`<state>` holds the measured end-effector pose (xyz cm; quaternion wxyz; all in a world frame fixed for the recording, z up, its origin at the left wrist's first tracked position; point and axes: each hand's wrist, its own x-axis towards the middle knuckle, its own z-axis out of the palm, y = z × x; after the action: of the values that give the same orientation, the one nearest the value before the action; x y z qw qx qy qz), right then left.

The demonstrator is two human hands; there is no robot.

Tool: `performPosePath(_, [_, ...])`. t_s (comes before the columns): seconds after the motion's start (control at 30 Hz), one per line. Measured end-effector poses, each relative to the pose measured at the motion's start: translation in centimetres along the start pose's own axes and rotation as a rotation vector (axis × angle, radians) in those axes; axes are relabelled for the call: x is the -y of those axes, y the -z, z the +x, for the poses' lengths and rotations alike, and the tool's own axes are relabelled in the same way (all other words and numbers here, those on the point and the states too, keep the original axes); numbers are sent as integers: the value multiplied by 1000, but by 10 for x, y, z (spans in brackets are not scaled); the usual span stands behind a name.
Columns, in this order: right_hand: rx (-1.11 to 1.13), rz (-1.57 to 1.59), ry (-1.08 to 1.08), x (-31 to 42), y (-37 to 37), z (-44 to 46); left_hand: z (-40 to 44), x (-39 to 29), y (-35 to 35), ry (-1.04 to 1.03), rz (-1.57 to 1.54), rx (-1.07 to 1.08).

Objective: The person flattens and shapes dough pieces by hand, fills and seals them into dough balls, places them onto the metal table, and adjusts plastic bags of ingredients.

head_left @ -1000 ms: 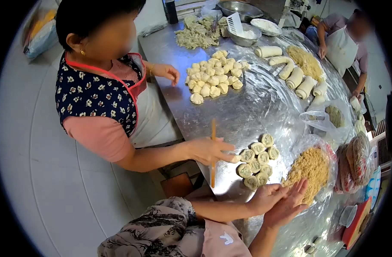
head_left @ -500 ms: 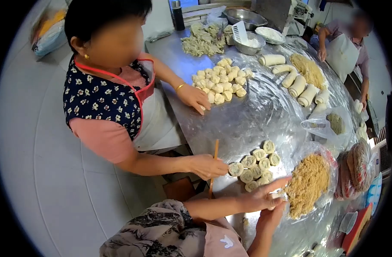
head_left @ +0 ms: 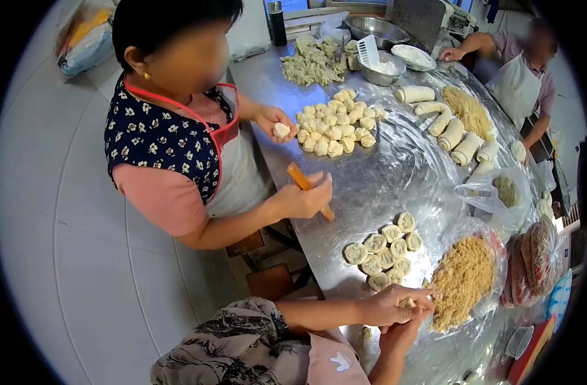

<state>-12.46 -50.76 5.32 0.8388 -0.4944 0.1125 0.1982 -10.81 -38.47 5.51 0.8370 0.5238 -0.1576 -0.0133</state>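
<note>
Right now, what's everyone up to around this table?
The camera wearer's left hand and right hand hold a small piece of dough between them, beside a tan crumbly heap. A co-worker at the metal table has a rolling pin in one hand and a pale dough ball in the other hand. Dough rounds cluster nearby; plain lumps sit farther off.

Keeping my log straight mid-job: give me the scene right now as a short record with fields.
left hand: fingers closed on a small dough piece
right hand: up against the left; its own grip is unclear
beside the hands: crumbs on plastic, a cluster of discs
co-worker's near hand: holding a rolling pin
co-worker's far hand: holding a dough ball
farther off: pile of dough lumps, rolls
</note>
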Motion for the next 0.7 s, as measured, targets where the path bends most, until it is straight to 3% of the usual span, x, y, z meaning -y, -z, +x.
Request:
performPosePath(0.07, [-151, -234, 123, -9, -12, 2, -4, 12, 0, 143, -210, -65])
performPosePath(0.17, [-7, -671, 398, -16, 20, 8, -3, 30, -4, 90, -34, -212])
performPosePath(0.23, [-71, -310, 238, -5, -6, 0, 0, 20, -6, -6, -203, -154])
performPosePath(0.27, [-124, -154, 111, -9, 15, 3, 1, 13, -9, -46, -321, -169])
performPosePath(0.37, [140, -31, -41, -7, 31, 7, 2, 7, -10, 52, -385, -145])
performPosePath(0.4, [220, -124, -48, -3, 26, 5, 0, -2, -1, 144, -288, -55])
performPosePath(0.5, [-157, -456, 191, -11, -15, 1, 2, 23, 3, 130, -171, -74])
performPosePath(0.53, [8, -670, 379, -15, 1, 4, 1, 26, 3, 141, -181, -136])
performPosePath(0.63, [27, -626, 317, -6, 7, 4, 2, 32, 6, 102, -160, -137])
performPosePath(0.7, [-98, -306, 137, 1, 2, 6, 1, 31, -4, -89, -343, -192])
